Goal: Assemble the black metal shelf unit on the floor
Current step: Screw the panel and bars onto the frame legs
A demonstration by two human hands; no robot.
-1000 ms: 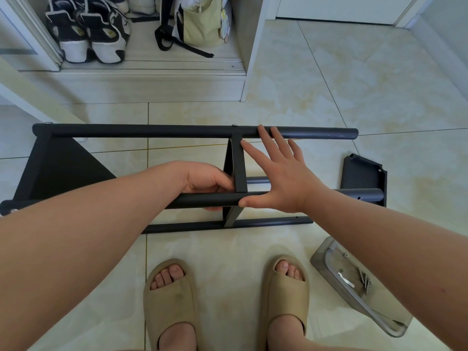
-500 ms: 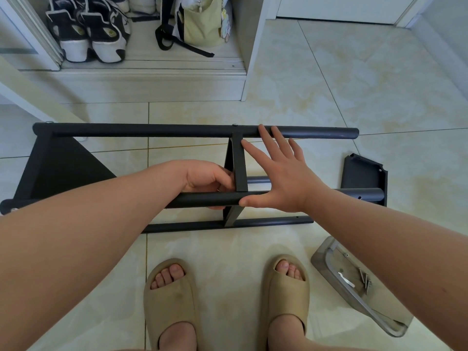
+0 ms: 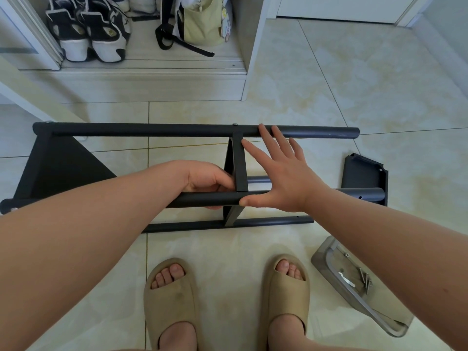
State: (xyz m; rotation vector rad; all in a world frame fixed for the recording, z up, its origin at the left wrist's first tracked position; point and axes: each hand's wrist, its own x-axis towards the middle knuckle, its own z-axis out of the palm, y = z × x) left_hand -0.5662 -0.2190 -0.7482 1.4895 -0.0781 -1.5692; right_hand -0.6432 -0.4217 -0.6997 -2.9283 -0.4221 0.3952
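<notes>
- Black metal shelf unit (image 3: pixel 152 130), matte round tubes and flat panels, lies sideways on the glossy beige tiled floor (image 3: pixel 379 84).
- Step, seemingly: squaring the middle panel (image 3: pixel 239 163); left hand (image 3: pixel 207 179) grips the near tube (image 3: pixel 354 193), right hand (image 3: pixel 286 178) rests flat, fingers spread.
- Next probably calls for slim steel screws (image 3: pixel 366 278) from the clear plastic tray (image 3: pixel 321 262).

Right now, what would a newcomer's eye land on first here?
The black metal shelf frame lying on its side across the floor tiles, the left hand gripping its near tube and the right hand spread flat by the cross brace. At lower right, a grey tray holds screws.
</notes>
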